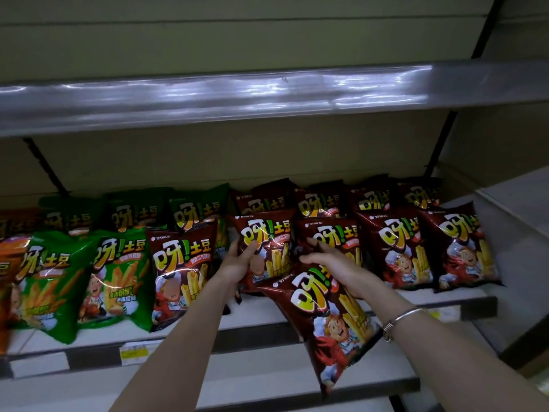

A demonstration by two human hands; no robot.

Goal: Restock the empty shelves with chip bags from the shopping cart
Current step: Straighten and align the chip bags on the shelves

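While both bare arms reach forward to the middle shelf [267,321], the left hand [237,264] grips a dark red chip bag [264,248] standing in the front row, with its thumb pressed on the bag's face and the other fingers hidden behind the left edge. The right hand [329,263] lies palm down with fingers pressed together over the top of a second dark red bag [329,319], which hangs tilted in front of the shelf edge, its lower end toward five o'clock; I cannot tell if the fingers really close on this bag or on the bag behind it. A metal bracelet [401,318] sits on the right wrist.

On the shelf, more dark red bags [398,251] stand in two rows toward three o'clock from the hands. Toward nine o'clock stands one more dark red bag [181,272], then green bags [116,272], and an orange bag [9,278] at the far left border. Toward twelve o'clock, the upper shelf [267,93] shows a shiny plastic front strip. A yellow price label [133,350] is on the middle shelf's front edge, toward seven o'clock.
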